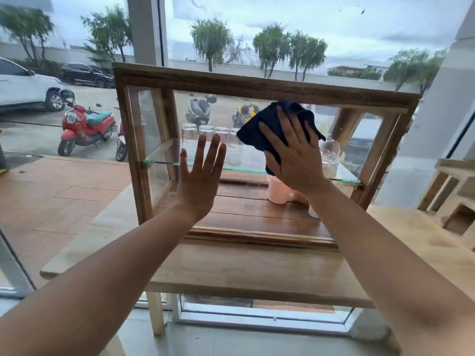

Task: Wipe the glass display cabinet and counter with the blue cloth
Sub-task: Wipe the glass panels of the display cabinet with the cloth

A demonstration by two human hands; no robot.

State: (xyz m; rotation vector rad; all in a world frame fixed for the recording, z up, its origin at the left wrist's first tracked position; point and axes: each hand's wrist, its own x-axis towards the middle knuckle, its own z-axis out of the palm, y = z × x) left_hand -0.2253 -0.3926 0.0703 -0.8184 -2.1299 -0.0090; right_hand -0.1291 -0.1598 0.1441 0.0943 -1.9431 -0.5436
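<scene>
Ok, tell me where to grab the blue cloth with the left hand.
Pinch the blue cloth at its loose left edge, coming in from the left: that part sticks out past the right hand, which pins the rest flat on the cabinet glass.

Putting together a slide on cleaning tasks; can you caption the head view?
Right hand presses the blue cloth against the glass display cabinet, left hand held flat beside it.

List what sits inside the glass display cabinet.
Glass shelf: a row of clear glasses, a clear vessel. Below: a pink cup. The blue cloth and right hand hide the shelf's middle and the cup's top.
</scene>
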